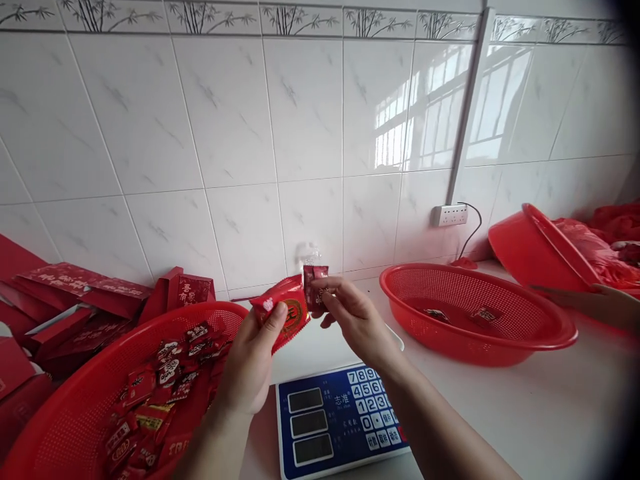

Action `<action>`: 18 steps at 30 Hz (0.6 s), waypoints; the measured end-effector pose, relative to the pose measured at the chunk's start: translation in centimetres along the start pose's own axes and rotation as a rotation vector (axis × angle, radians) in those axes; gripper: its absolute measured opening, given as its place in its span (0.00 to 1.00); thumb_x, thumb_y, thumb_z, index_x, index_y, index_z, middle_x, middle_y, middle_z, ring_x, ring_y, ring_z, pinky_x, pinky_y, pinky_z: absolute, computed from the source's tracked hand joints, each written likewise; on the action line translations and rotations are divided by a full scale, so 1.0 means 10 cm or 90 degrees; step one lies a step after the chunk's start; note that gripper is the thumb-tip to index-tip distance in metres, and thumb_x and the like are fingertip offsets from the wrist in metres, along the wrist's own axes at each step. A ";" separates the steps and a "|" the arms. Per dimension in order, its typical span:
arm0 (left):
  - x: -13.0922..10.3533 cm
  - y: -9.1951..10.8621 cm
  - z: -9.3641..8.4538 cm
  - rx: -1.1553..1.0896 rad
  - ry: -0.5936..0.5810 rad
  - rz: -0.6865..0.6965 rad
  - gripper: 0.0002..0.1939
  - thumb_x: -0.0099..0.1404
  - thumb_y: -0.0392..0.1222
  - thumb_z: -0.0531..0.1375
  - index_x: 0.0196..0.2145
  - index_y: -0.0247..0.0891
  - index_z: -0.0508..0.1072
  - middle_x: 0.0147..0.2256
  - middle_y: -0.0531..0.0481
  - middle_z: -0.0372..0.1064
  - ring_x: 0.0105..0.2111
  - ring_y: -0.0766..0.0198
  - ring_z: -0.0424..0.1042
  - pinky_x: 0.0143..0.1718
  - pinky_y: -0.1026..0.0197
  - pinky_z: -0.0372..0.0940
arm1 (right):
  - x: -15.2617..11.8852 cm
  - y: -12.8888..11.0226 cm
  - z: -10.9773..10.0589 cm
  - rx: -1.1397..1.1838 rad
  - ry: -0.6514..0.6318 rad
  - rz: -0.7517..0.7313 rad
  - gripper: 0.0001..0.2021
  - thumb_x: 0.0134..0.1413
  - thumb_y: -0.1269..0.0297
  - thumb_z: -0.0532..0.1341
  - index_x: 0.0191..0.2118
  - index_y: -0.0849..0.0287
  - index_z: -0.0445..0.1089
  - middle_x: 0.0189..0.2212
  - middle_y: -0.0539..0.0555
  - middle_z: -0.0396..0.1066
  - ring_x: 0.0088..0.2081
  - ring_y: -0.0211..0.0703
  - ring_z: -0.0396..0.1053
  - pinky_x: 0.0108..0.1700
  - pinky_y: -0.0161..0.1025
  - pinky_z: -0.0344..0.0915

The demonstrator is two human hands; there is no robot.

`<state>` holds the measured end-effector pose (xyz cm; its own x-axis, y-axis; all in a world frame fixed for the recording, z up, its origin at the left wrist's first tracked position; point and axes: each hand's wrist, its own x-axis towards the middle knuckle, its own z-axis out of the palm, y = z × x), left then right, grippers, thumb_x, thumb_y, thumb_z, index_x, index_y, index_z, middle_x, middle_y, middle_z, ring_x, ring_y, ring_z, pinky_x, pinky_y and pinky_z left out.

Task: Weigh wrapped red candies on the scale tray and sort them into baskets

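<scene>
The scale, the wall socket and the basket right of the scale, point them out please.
Scale (345, 421): head view, blue panel beside the screens.
Wall socket (453, 216): head view, front face.
Basket (450, 347): head view, near outer wall.

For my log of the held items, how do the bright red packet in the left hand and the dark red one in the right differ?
The bright red packet looks larger than the dark red packet. The bright red packet shows a round gold emblem; the dark red packet shows none. The bright red packet leans, while the dark red packet is nearly upright. Both are hand-held, printed wrappers.
</scene>
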<state>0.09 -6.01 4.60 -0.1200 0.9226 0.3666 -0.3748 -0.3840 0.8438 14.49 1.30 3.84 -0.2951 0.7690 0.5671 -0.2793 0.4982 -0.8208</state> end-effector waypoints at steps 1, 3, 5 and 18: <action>0.00 -0.01 -0.01 0.021 -0.007 0.003 0.16 0.66 0.49 0.65 0.48 0.39 0.77 0.47 0.44 0.78 0.55 0.51 0.71 0.58 0.50 0.64 | -0.01 -0.02 -0.01 -0.040 -0.010 -0.019 0.12 0.59 0.51 0.62 0.41 0.53 0.73 0.35 0.53 0.75 0.34 0.42 0.71 0.33 0.40 0.68; 0.00 -0.03 -0.01 0.063 -0.019 0.022 0.15 0.66 0.48 0.65 0.49 0.41 0.76 0.48 0.45 0.77 0.54 0.53 0.72 0.57 0.52 0.64 | -0.03 -0.07 -0.01 -0.089 -0.032 -0.038 0.14 0.60 0.48 0.61 0.38 0.54 0.74 0.39 0.55 0.75 0.37 0.43 0.71 0.36 0.42 0.68; -0.01 -0.05 0.01 0.102 -0.034 0.053 0.13 0.67 0.46 0.65 0.48 0.43 0.76 0.49 0.47 0.76 0.53 0.55 0.72 0.55 0.54 0.66 | -0.05 -0.11 0.01 -0.108 -0.036 -0.057 0.15 0.60 0.47 0.61 0.34 0.55 0.73 0.36 0.54 0.73 0.35 0.43 0.69 0.36 0.42 0.67; -0.03 0.01 -0.05 0.353 0.152 0.211 0.13 0.63 0.53 0.65 0.34 0.41 0.81 0.28 0.50 0.76 0.30 0.59 0.72 0.33 0.61 0.67 | -0.11 -0.10 0.06 0.006 -0.021 -0.005 0.15 0.51 0.48 0.68 0.30 0.55 0.70 0.27 0.49 0.70 0.29 0.40 0.67 0.32 0.39 0.66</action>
<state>-0.33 -6.28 4.36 -0.3707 0.7113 0.5972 0.2346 -0.5504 0.8012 14.52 -0.24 4.11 -0.3231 0.7516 0.5751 -0.2906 0.4995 -0.8161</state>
